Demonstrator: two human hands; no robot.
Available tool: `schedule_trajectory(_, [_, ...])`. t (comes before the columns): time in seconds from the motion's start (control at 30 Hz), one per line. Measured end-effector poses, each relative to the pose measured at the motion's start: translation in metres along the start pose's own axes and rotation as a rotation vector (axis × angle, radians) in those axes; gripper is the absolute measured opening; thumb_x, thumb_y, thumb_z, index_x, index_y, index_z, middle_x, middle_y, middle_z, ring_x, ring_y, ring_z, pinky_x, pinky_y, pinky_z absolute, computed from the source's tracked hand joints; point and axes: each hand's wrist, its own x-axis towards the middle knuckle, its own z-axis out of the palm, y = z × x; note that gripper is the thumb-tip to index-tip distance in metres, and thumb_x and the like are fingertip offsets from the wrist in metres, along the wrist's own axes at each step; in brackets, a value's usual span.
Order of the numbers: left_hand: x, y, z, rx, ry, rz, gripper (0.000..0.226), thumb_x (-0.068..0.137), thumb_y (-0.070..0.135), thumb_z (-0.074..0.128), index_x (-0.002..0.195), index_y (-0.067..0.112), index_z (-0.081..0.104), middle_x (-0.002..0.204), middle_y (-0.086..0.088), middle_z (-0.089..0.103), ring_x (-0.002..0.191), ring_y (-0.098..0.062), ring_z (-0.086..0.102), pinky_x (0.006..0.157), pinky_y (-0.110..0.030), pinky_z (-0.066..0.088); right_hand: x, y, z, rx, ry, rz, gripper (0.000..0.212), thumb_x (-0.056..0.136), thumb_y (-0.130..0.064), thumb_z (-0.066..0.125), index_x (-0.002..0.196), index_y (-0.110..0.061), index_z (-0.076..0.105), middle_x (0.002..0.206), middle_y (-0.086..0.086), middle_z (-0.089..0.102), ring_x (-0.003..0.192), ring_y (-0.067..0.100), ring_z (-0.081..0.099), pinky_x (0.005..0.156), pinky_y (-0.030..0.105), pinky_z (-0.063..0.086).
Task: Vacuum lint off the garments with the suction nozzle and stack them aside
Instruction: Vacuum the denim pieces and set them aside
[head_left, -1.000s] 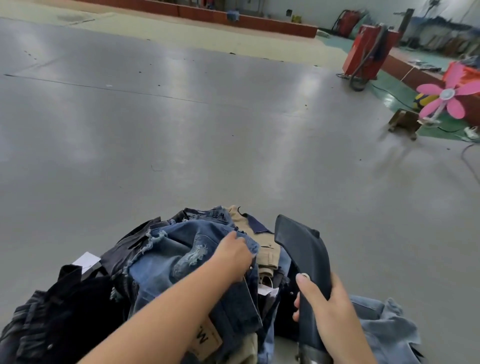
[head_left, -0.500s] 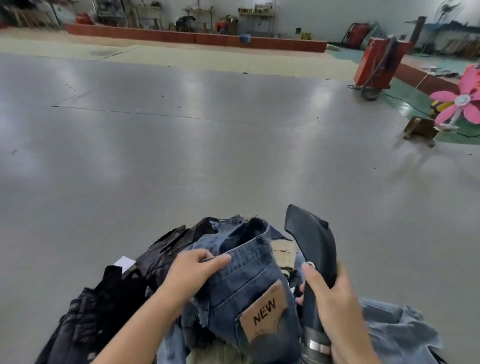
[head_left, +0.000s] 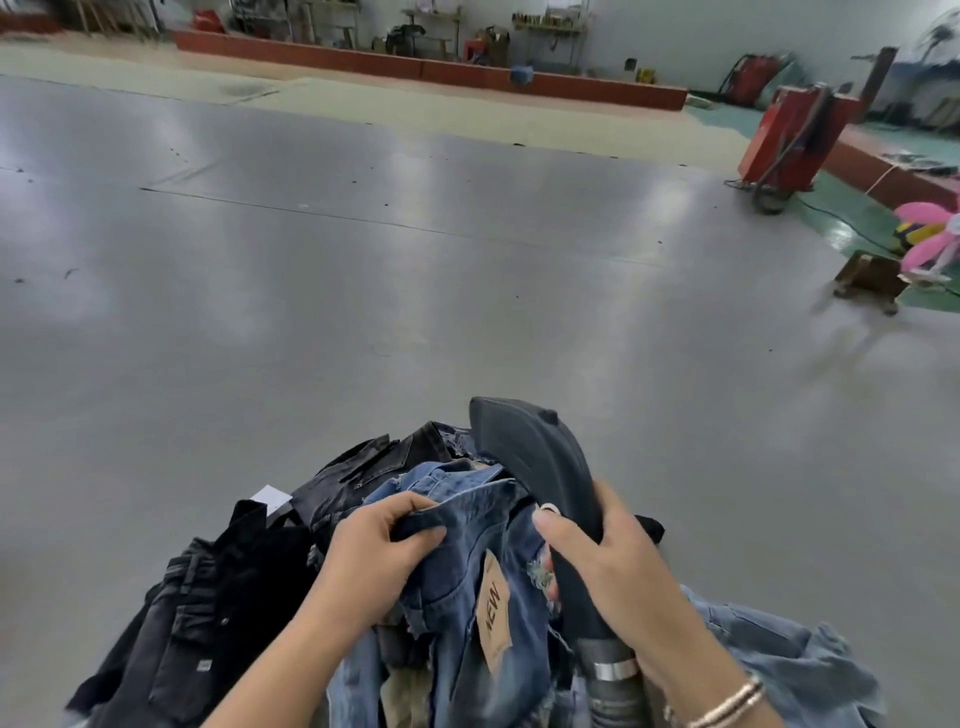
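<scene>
Left hand (head_left: 374, 551) is clamped on the waistband of the blue denim jeans with the tan "NEW" leather patch (head_left: 467, 582), fingers and thumb curled round the folded edge, and the garment is bunched on top of the heap right in front of the person. The patch sits on its side, lettering running up and down the frame, so the jeans hang with the waistband uppermost and the rest dropping toward the bottom edge.

Right hand (head_left: 618, 566) is wrapped round the dark grey plastic suction nozzle (head_left: 530, 457), thumb laid along its near face beside a small pale button. The nozzle's long axis runs from the bottom of the frame up and slightly to the left, its wide flat mouth pointing away from the person, above the far edge of the pile and just beside the jeans. Below the hand it joins a ribbed grey hose with a shiny metal band (head_left: 613, 670). Silver bracelets (head_left: 732, 701) ring the right wrist.

The heap lies on a smooth grey floor (head_left: 363, 291): black garments (head_left: 208, 597) on the left with a white tag poking out, lighter blue denim (head_left: 789, 654) on the right. Well apart, far right, stand a red machine (head_left: 789, 140) and a pink-bladed fan (head_left: 924, 234).
</scene>
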Motion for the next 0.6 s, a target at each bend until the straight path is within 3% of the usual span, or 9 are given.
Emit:
schedule_trajectory(0.13, [-0.004, -0.003, -0.011, 0.037, 0.074, -0.012, 0.024, 0.082, 0.008, 0.072, 0.076, 0.031, 0.069, 0.079, 0.008, 0.072, 0.075, -0.008, 0.067, 0.073, -0.035, 0.057, -0.005, -0.004, 0.003, -0.077, -0.135, 0.01, 0.016, 0.087, -0.036, 0.063, 0.1, -0.041, 0.055, 0.065, -0.014, 0.064, 0.056, 0.003, 0.062, 0.054, 0.016, 0.047])
schedule_trajectory(0.23, [-0.007, -0.007, -0.015, 0.054, 0.065, -0.057, 0.025, 0.081, 0.008, 0.073, 0.086, 0.031, 0.067, 0.081, 0.006, 0.072, 0.079, -0.008, 0.067, 0.076, -0.033, 0.056, -0.01, 0.008, 0.005, -0.084, -0.119, 0.044, 0.02, 0.086, -0.035, 0.064, 0.102, -0.043, 0.054, 0.073, -0.015, 0.069, 0.06, 0.003, 0.064, 0.055, 0.014, 0.048])
schedule_trajectory(0.37, [-0.003, -0.003, -0.011, 0.041, -0.002, -0.065, 0.054, 0.078, 0.014, 0.076, 0.11, 0.043, 0.044, 0.082, 0.015, 0.074, 0.08, 0.0, 0.066, 0.07, -0.021, 0.051, -0.011, 0.017, 0.005, -0.145, -0.158, 0.042, 0.028, 0.084, -0.035, 0.066, 0.099, -0.049, 0.047, 0.089, -0.048, 0.056, 0.087, -0.023, 0.054, 0.068, -0.002, 0.04])
schedule_trajectory(0.47, [0.012, 0.002, -0.004, 0.167, -0.001, 0.026, 0.06, 0.08, 0.018, 0.074, 0.118, 0.044, 0.035, 0.077, 0.027, 0.069, 0.078, 0.009, 0.06, 0.064, -0.013, 0.046, -0.008, 0.018, -0.004, -0.193, -0.126, 0.03, 0.032, 0.084, -0.036, 0.068, 0.102, -0.053, 0.047, 0.094, -0.042, 0.06, 0.088, -0.018, 0.056, 0.069, -0.001, 0.039])
schedule_trajectory(0.6, [0.019, -0.001, 0.006, 0.305, 0.025, 0.083, 0.067, 0.082, 0.023, 0.071, 0.128, 0.042, 0.027, 0.072, 0.023, 0.066, 0.072, 0.008, 0.058, 0.064, -0.018, 0.045, -0.008, 0.025, -0.011, -0.253, -0.129, 0.033, 0.037, 0.082, -0.039, 0.067, 0.107, -0.053, 0.044, 0.097, -0.047, 0.055, 0.089, -0.022, 0.054, 0.071, -0.002, 0.038])
